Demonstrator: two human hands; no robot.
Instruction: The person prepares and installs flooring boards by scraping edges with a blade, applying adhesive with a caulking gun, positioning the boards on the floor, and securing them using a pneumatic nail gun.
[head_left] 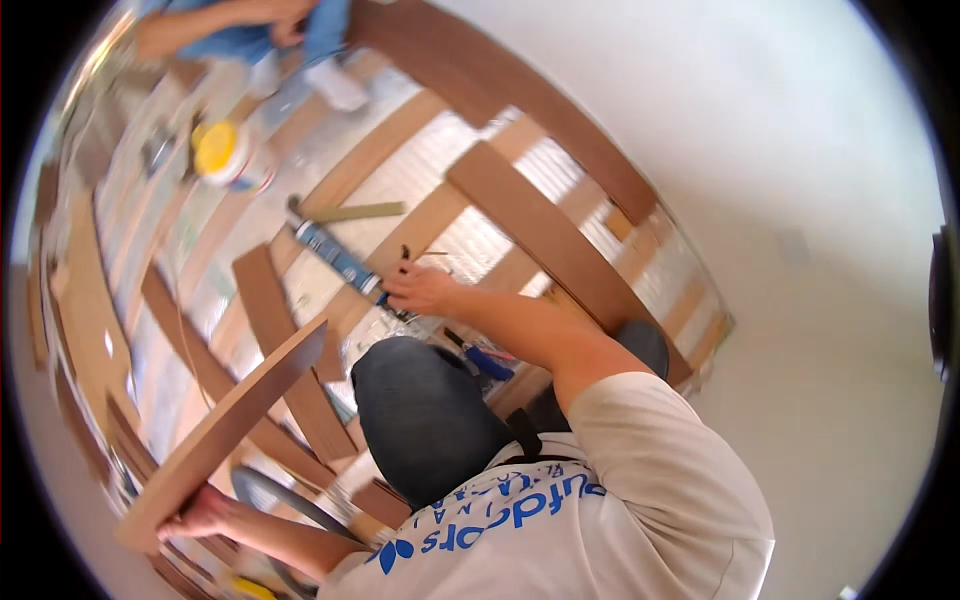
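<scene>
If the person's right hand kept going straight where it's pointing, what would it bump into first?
Most likely the long blue tube, which lies just ahead of the right hand. This one view doesn't clearly show whether they already touch.

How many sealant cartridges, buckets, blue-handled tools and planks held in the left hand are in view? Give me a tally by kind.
Sealant cartridge: 1
White bucket with yellow top: 1
Blue-handled tool: 1
Wooden plank held in the left hand: 1
Total: 4
</scene>
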